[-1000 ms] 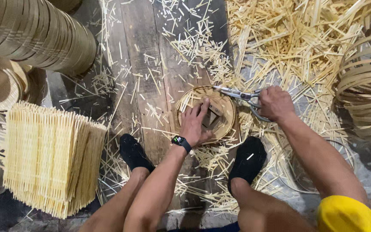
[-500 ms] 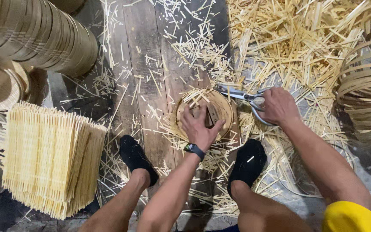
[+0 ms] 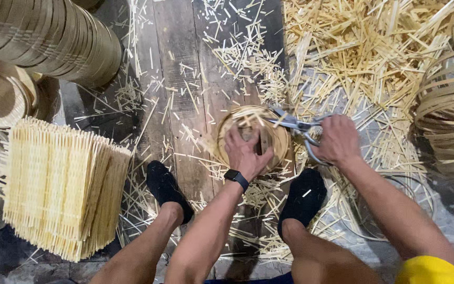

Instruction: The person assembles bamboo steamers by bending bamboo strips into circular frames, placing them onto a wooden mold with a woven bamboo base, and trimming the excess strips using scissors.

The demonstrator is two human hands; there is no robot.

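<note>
The person sits over a dark plank floor (image 3: 185,79), feet in black socks planted either side of a round bamboo steamer tray (image 3: 253,138). The left hand (image 3: 245,152) presses flat on top of the tray, fingers spread and closed down on its woven slat bottom, pinning it between the feet. The right hand (image 3: 337,139) has its grip closed around the handles of metal shears (image 3: 296,126), whose blades lie at the tray's upper right rim, where slat ends stick out past the ring.

Judging by how things lie, the trimming is partly done: slat ends protrude along the top edge under the blades, while the rim nearer the left hand looks cleaner, though the hand hides much of it. A thick litter of bamboo offcuts (image 3: 363,52) spreads around the tray. To the left stands a stack of untrimmed woven slat mats (image 3: 61,186), a row of finished round trays (image 3: 53,37) lies beyond, and loose bamboo hoops (image 3: 447,115) sit at the right.
</note>
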